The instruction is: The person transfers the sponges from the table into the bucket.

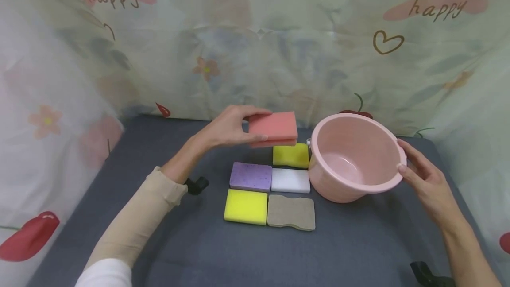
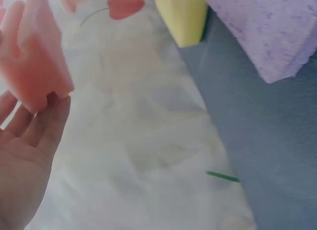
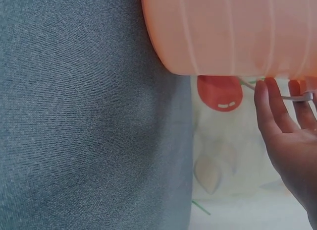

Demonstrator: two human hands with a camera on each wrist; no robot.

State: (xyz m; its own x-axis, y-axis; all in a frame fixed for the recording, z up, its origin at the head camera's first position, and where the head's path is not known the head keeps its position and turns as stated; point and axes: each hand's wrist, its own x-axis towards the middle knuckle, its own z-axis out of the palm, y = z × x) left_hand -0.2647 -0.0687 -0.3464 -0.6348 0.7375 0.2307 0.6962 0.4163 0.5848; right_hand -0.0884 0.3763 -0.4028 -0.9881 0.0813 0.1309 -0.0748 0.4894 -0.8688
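Observation:
My left hand (image 1: 229, 128) pinches a pink sponge (image 1: 275, 126) between thumb and fingers, above the table and left of the bucket. The sponge shows two layers; whether it is one folded piece or two stacked is unclear. In the left wrist view, the left hand (image 2: 29, 150) has its fingers against the lower end of the pink sponge (image 2: 37, 71). My right hand (image 1: 428, 180) grips the right rim of a pink bucket (image 1: 334, 189), thumb inside the lip. The right wrist view shows the right hand's fingers (image 3: 277, 108) against the outside of the bucket (image 3: 223, 36).
Left of the bucket lie a yellow sponge (image 1: 291, 156), a purple sponge (image 1: 251, 176), a white sponge (image 1: 291, 180), a second yellow sponge (image 1: 245, 207) and a grey-brown sponge (image 1: 291, 211) on the dark table (image 1: 279, 256). A patterned curtain (image 1: 259, 56) stands behind.

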